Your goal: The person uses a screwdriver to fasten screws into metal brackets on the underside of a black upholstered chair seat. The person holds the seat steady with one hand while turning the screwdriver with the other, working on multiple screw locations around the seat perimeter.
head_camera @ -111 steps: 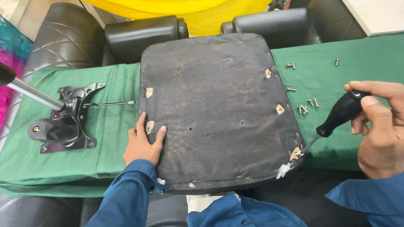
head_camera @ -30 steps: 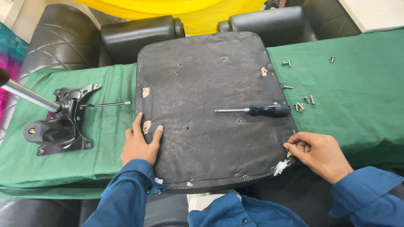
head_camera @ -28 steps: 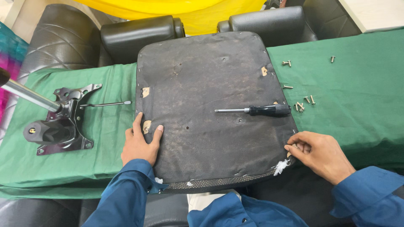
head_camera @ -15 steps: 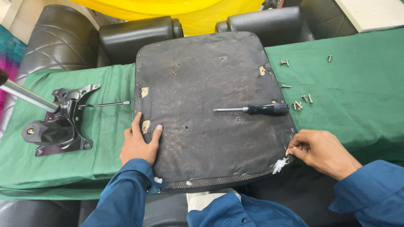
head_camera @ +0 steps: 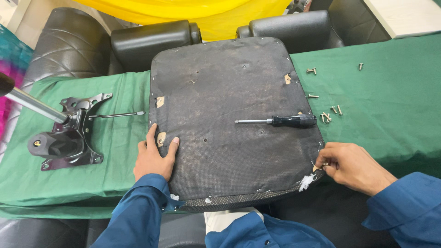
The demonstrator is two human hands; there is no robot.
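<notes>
An upturned chair seat with a worn dark underside lies on a green cloth. My left hand rests flat on its near left edge, thumb on the fabric. My right hand pinches something small at the seat's near right corner, beside a torn white tuft; what it holds is too small to tell. A black-handled screwdriver lies loose on the seat, its tip pointing left.
A black metal chair mechanism with a chrome gas cylinder lies at the left. Several loose screws are scattered on the green cloth at the right. Black armrests sit behind the seat.
The screwdriver left my right hand and now lies on the seat. My right hand moved down to the near right corner and pinches there. The left hand stayed put.
</notes>
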